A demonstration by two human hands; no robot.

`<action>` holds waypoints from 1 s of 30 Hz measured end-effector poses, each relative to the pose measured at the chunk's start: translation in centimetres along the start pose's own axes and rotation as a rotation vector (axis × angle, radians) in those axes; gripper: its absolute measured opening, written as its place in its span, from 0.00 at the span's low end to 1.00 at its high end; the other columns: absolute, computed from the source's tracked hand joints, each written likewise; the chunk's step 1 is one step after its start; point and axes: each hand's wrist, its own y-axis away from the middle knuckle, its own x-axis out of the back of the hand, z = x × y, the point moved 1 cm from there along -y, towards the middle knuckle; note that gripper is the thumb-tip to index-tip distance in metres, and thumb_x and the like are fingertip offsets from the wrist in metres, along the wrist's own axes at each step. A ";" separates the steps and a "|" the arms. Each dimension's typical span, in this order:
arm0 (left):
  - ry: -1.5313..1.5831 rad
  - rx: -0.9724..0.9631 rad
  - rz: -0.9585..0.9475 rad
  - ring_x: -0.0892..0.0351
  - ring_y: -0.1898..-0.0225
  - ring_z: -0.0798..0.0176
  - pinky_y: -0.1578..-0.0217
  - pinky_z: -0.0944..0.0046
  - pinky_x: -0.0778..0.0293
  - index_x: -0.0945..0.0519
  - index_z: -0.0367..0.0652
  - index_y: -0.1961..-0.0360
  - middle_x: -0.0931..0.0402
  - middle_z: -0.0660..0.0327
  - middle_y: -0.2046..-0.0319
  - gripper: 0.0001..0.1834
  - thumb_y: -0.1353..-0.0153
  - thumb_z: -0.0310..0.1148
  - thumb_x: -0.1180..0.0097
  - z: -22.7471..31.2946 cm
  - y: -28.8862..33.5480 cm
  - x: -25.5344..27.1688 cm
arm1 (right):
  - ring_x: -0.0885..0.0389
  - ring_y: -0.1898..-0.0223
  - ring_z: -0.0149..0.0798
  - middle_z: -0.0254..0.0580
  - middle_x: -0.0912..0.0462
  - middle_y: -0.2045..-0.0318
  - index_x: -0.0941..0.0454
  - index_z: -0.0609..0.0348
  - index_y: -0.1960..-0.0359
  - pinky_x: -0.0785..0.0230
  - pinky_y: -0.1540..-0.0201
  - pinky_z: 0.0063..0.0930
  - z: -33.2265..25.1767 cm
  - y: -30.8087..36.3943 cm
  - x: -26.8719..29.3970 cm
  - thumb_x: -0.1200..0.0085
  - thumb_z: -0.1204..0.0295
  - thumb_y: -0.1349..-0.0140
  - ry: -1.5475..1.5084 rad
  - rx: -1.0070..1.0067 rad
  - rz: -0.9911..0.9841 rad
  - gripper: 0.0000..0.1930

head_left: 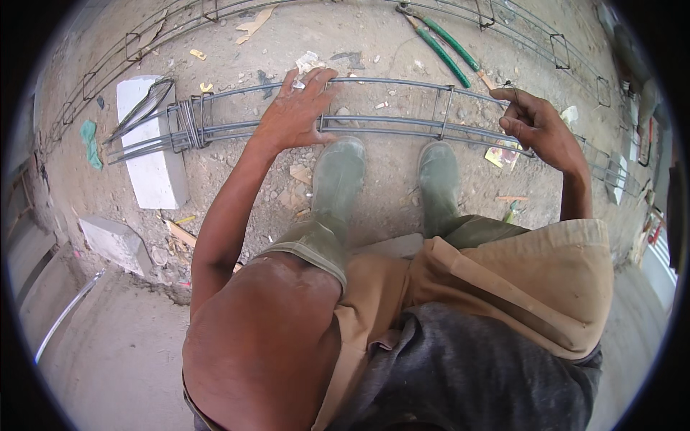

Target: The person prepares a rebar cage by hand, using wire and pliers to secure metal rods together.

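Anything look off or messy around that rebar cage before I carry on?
The ground is littered with paper scraps and wood bits. Loose wires splay out untidily at the left end of the rebar cage, over the white block. Nothing looks broken.

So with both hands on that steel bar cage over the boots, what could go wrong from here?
1. The left hand lies bare on the steel bar cage; fingers could get pinched or scraped if the bars shift.
2. The cage rests at one end on a white block; it might slide off.
3. Wood scraps and stones lie around the green boots, so tripping looks possible.
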 end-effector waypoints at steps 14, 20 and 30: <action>0.038 0.208 -0.018 0.41 0.30 0.50 0.29 0.41 0.50 0.36 0.56 0.31 0.39 0.57 0.31 0.48 0.53 0.52 0.30 -7.4 5.8 3.6 | 0.18 0.55 0.51 0.45 0.27 0.46 0.28 0.50 0.42 0.25 0.53 0.42 3.7 -5.6 -7.2 0.36 0.67 0.44 0.498 0.285 0.199 0.27; -0.006 0.288 -0.149 0.37 0.32 0.49 0.31 0.41 0.45 0.39 0.57 0.29 0.37 0.56 0.32 0.46 0.49 0.42 0.30 -5.5 4.9 4.4 | 0.20 0.49 0.57 0.51 0.35 0.35 0.46 0.46 0.29 0.24 0.49 0.46 8.9 -7.1 -6.9 0.31 0.66 0.51 0.748 0.126 0.097 0.47; -0.101 0.218 -0.065 0.27 0.39 0.48 0.39 0.44 0.32 0.36 0.52 0.31 0.29 0.52 0.38 0.43 0.47 0.46 0.32 -7.7 5.1 2.9 | 0.19 0.50 0.54 0.50 0.32 0.37 0.48 0.51 0.30 0.24 0.51 0.47 10.0 -6.9 -7.5 0.35 0.65 0.50 0.827 0.100 0.120 0.46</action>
